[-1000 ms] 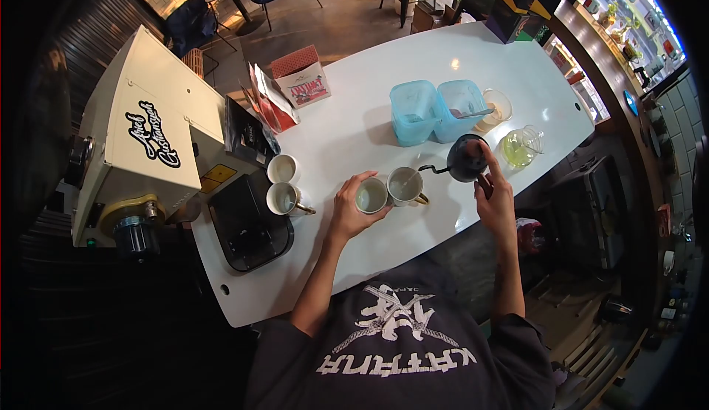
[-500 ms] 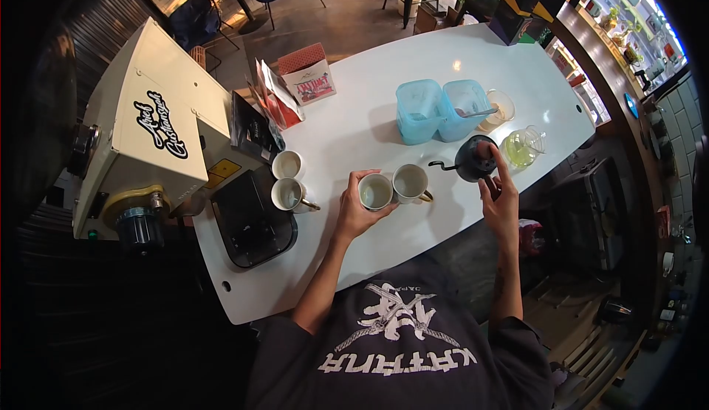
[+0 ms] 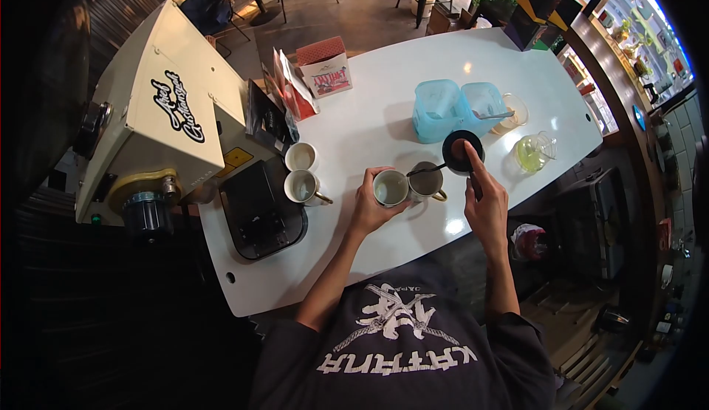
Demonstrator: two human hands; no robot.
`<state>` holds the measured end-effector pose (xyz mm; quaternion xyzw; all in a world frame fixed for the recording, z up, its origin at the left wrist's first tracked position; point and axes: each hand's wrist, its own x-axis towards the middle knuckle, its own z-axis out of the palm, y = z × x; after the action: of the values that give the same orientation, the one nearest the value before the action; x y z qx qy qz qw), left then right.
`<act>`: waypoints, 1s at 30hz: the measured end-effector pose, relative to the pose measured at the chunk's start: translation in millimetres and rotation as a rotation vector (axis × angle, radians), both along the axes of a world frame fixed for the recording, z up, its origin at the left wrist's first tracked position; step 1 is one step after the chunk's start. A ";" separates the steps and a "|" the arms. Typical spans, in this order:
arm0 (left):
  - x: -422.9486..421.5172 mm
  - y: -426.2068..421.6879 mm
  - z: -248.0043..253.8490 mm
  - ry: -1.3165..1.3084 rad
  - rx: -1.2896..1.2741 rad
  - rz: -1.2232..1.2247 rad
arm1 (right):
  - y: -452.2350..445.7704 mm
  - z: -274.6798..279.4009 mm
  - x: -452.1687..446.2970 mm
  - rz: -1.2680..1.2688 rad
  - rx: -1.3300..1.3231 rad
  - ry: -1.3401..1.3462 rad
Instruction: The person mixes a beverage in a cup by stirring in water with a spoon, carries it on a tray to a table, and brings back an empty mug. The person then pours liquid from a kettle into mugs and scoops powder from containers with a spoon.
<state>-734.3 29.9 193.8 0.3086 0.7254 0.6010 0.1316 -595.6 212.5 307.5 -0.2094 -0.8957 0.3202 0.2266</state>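
My left hand is wrapped round a light cup on the white table. Touching its right side is a second cup with a gold handle. My right hand grips the handle of a black gooseneck kettle, one finger on its lid. The kettle is tilted, its thin spout reaching over the second cup's rim; whether water flows cannot be made out. Two more cups, one behind the other, stand to the left beside a black scale.
A cream machine stands at the left, with bags and a red-and-white box near it. Two blue containers, a glass with beige contents and a glass jug of pale green liquid stand behind the kettle.
The kettle was lifted level, its spout off the cup, half a second ago; now it is tipped again with the spout over the second cup. The whole view has shifted slightly.
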 end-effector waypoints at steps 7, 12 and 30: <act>0.0 -1.1 1.6 -0.032 -0.007 -0.004 | -2.2 -0.4 -2.9 0.013 0.100 -0.014; -0.3 -1.3 2.2 -0.012 0.006 -0.007 | -0.6 6.7 -4.2 0.003 0.099 -0.012; -0.3 -0.9 3.9 -0.043 0.015 -0.021 | -3.0 12.6 -4.3 0.026 0.194 -0.049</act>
<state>-734.6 29.1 197.7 0.3043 0.7148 0.6113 0.1512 -599.9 209.5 320.1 -0.1824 -0.9305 0.2295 0.2198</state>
